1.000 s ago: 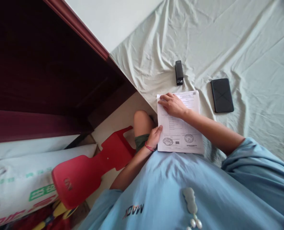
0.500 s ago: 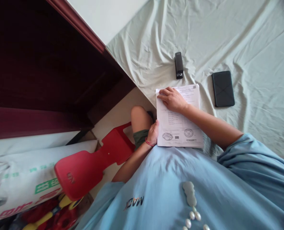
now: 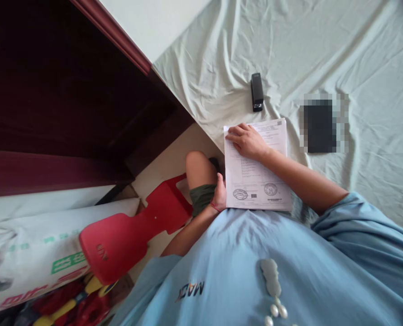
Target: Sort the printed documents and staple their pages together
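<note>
Dark red, boxy furniture (image 3: 35, 174), red plastic chair (image 3: 116, 246). Left hand (image 3: 219, 196) beside white paper stack (image 3: 254, 179), fingers hidden; cannot tell if gripping. Stack at crumpled pale green cloth's (image 3: 323, 59) edge, pointing long-ways away from blue shirt (image 3: 232, 253). Right hand (image 3: 248, 141) on top, fingers slightly apart.

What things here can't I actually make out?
In the head view:
Left hand: most fingers hidden by the paper stack.
Printed text: mostly too small to read, partly covered by the right hand.
Dark rectangular object: blurred by pixelation.
White beads: cut off by the bottom edge.
</note>
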{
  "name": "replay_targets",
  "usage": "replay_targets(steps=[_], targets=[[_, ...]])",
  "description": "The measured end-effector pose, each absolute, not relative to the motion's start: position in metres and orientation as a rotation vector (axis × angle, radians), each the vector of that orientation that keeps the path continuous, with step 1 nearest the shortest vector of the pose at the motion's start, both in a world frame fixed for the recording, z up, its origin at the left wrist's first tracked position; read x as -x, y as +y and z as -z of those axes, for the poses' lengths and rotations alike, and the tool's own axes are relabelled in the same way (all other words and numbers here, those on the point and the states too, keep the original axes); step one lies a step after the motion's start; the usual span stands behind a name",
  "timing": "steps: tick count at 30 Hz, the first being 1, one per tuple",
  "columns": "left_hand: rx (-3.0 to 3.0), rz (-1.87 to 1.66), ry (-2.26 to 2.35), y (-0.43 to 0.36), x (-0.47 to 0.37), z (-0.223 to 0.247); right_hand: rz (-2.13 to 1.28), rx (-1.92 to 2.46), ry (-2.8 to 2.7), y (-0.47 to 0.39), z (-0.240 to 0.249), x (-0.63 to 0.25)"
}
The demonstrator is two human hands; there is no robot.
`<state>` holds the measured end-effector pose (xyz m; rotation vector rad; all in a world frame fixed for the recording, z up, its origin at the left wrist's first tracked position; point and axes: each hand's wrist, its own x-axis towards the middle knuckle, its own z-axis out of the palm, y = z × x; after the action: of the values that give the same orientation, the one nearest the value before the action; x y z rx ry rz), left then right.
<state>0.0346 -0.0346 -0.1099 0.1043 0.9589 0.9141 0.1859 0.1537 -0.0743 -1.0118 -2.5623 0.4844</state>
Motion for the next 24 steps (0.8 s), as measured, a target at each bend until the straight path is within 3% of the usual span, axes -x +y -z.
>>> replay_targets(steps=[8,24], targets=[[-0.749,-0.957,1.357,-0.031,-0.028,0.099,-0.495,1.032,-2.580,0.153,0.071,-0.185],[-0.872,-0.924,1.528,-0.047,-0.024,0.096,-0.503,1.104,-2.583,0.152,0.065,-0.182]])
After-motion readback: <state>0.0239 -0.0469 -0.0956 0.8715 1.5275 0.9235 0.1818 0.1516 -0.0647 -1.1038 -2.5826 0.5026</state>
